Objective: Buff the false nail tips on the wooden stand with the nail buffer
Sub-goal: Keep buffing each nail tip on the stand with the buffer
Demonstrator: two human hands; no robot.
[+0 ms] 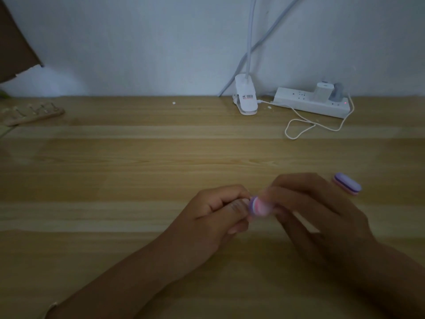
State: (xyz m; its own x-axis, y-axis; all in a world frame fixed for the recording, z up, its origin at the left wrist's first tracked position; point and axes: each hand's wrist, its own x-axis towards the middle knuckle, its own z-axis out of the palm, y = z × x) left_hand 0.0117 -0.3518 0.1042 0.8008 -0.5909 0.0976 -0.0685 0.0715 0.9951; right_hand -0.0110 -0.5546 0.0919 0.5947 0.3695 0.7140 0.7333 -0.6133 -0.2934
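Low over the middle of the wooden table, my right hand (315,210) holds a small purple, white and pink nail buffer (258,207), which is blurred. Its end meets the curled fingers of my left hand (220,215). Those fingers pinch something small that I cannot make out. The wooden stand (32,113) with several false nail tips lies at the far left of the table, well away from both hands. A second purple and pink buffer (347,183) lies on the table just right of my right hand.
A white clip lamp base (245,97) stands at the table's back edge by the wall. A white power strip (315,102) with plugs lies right of it, and a thin white cable (299,125) loops in front. Brown cardboard (13,40) hangs at the top left.
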